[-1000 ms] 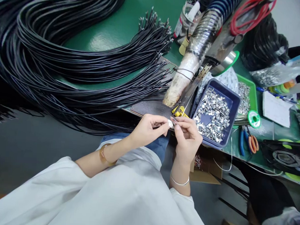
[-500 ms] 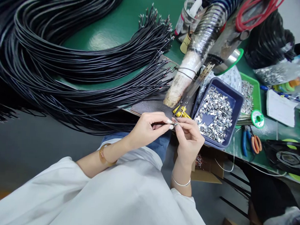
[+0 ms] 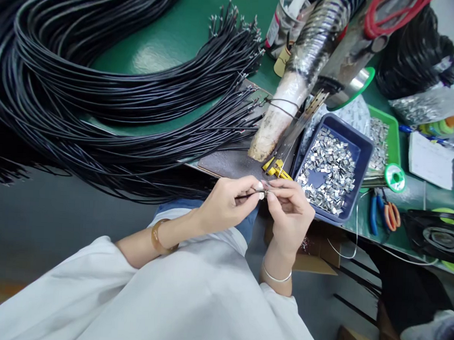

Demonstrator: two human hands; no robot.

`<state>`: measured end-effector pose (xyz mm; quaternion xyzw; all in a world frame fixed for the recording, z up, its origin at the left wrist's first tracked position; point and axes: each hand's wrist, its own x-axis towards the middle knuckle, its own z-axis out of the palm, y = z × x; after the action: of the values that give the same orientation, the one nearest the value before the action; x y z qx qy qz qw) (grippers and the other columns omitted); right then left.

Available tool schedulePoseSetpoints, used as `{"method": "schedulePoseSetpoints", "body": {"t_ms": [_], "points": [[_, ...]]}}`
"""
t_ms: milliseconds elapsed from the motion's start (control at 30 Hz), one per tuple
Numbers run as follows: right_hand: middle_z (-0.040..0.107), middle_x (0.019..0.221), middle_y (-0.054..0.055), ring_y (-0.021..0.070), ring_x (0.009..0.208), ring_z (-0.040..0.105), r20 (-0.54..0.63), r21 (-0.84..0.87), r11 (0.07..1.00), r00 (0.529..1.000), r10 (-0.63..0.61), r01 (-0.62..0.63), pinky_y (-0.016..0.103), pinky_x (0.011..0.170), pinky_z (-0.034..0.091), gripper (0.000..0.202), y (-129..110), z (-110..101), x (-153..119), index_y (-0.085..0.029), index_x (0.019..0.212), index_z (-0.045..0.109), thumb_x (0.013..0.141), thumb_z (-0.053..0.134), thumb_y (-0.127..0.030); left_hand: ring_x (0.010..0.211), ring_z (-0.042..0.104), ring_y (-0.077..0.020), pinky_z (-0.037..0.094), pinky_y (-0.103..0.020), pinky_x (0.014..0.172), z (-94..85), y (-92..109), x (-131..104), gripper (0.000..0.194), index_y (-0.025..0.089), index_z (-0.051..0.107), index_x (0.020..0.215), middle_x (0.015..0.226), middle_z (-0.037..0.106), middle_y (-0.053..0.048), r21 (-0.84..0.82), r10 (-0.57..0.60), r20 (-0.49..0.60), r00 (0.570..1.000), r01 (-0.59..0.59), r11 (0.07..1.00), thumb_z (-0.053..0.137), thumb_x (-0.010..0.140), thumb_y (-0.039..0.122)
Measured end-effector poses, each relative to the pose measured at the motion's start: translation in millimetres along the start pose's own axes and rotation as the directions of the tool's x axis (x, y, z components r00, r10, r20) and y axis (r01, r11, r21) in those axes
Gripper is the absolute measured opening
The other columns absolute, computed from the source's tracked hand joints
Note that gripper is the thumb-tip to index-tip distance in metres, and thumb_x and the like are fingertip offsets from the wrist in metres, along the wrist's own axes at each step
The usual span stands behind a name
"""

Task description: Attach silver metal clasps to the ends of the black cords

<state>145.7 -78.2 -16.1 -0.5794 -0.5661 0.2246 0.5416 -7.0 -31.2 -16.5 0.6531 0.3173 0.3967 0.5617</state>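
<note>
My left hand point(image 3: 223, 206) pinches a thin black cable point(image 3: 244, 196) close to its end, thumb and forefinger pressed together. Fingertip to fingertip with it, my right hand point(image 3: 291, 213) is closed in a pinch at the cable's tip. Whatever small piece sits between the right fingers is too tiny and covered to name. Both hands are held just off the bench's front edge, above my lap. Close behind them lies a yellow tool or holder point(image 3: 277, 169). To the right of my right hand stands a blue tray point(image 3: 359, 140) of small silvery metal pieces point(image 3: 328, 169).
A large bundle of black cables point(image 3: 140, 96) covers the bench's left. A wrapped duct point(image 3: 278, 107) slants down behind my hands. Right of the blue tray are a green tray point(image 3: 395, 142), a wire spool point(image 3: 394, 178), blue-handled pliers point(image 3: 373, 214) and orange-handled cutters point(image 3: 391, 216).
Both hands have shifted slightly, still meeting at the cable's end. The right hand has moved a little to the right and down. The view has turned slightly.
</note>
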Motion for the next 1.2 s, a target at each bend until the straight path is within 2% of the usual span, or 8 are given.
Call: {"method": "schedulePoseSetpoints", "body": {"t_ms": [67,167,333,467,700,967,1100,1200], "points": [[0.072,0.099,0.003,0.0169,0.089,0.075,-0.011,0.113,0.993,0.999,0.047,-0.046,0.033,0.079,0.066,0.005,1.5,3.9,-1.1,-0.022,0.083,0.070,0.088,0.071,-0.022,0.051,0.045,-0.0071,0.036,-0.020,0.051,-0.3,3.2,1.4,0.020,0.018,0.055,0.084,0.061,0.054,0.004,-0.334,-0.178,0.113,0.978,0.206,0.920,0.060,0.094,0.034],[0.071,0.101,0.003,0.0177,0.094,0.075,-0.088,0.094,0.996,0.996,0.021,-0.013,0.038,0.087,0.066,0.003,1.5,8.5,-2.0,-0.023,0.087,0.072,0.088,0.071,-0.020,0.049,0.041,-0.0057,0.031,-0.019,0.048,-3.7,4.9,6.4,0.032,0.017,0.057,0.080,0.056,0.050,0.006,-0.525,-0.283,0.182,0.942,0.337,0.782,0.072,0.085,0.044],[0.074,0.103,0.002,0.0190,0.096,0.074,-0.241,-0.098,0.976,0.946,-0.215,0.197,0.040,0.082,0.067,0.019,-2.4,8.6,-3.2,-0.026,0.104,0.072,0.094,0.061,-0.015,0.054,0.048,-0.0058,0.038,-0.019,0.053,-7.1,5.4,14.8,0.025,0.012,0.072,0.074,0.058,0.059,0.003,-0.526,-0.369,0.055,0.928,0.341,0.779,0.085,0.072,0.033],[0.078,0.102,0.002,0.0172,0.092,0.076,-0.172,-0.226,0.891,0.884,-0.434,0.393,0.032,0.075,0.065,0.023,-2.7,8.5,-4.2,-0.024,0.108,0.069,0.091,0.063,-0.009,0.063,0.060,-0.0090,0.048,-0.020,0.063,-6.2,6.6,18.9,0.014,0.012,0.074,0.068,0.067,0.071,-0.001,-0.525,-0.378,-0.008,0.926,0.317,0.790,0.086,0.062,0.016],[0.077,0.096,0.002,0.0182,0.089,0.077,-0.177,-0.178,0.959,0.952,-0.251,0.220,0.035,0.076,0.065,0.010,3.9,9.8,1.6,-0.023,0.094,0.064,0.091,0.066,-0.014,0.067,0.065,-0.0118,0.053,-0.023,0.068,-8.0,4.9,21.9,0.007,0.013,0.077,0.072,0.071,0.075,-0.003,-0.447,-0.317,-0.057,0.947,0.260,0.856,0.077,0.072,0.020],[0.079,0.104,0.001,0.0167,0.091,0.077,-0.062,-0.392,0.827,0.886,-0.460,0.402,0.032,0.081,0.065,0.020,10.5,10.0,4.3,-0.025,0.097,0.065,0.086,0.071,-0.010,0.062,0.061,-0.0103,0.051,-0.021,0.061,-5.2,4.7,26.3,0.007,0.012,0.076,0.070,0.065,0.070,-0.001,-0.391,-0.318,-0.119,0.941,0.250,0.886,0.076,0.069,0.019],[0.078,0.107,0.003,0.0166,0.094,0.077,-0.070,-0.430,0.806,0.875,-0.479,0.407,0.029,0.080,0.066,0.022,12.7,10.9,5.9,-0.024,0.096,0.064,0.084,0.071,-0.007,0.059,0.060,-0.0097,0.050,-0.020,0.058,-3.5,4.1,28.6,0.008,0.011,0.076,0.071,0.062,0.068,0.000,-0.382,-0.342,-0.175,0.923,0.257,0.888,0.076,0.067,0.019],[0.077,0.110,0.003,0.0175,0.097,0.076,-0.078,-0.395,0.839,0.896,-0.437,0.375,0.032,0.081,0.067,0.020,12.5,11.6,7.5,-0.025,0.098,0.064,0.086,0.069,-0.009,0.062,0.063,-0.0116,0.054,-0.021,0.060,-4.0,6.1,30.9,0.010,0.012,0.076,0.071,0.065,0.071,-0.001,-0.382,-0.360,-0.201,0.911,0.265,0.885,0.076,0.065,0.019]]}}
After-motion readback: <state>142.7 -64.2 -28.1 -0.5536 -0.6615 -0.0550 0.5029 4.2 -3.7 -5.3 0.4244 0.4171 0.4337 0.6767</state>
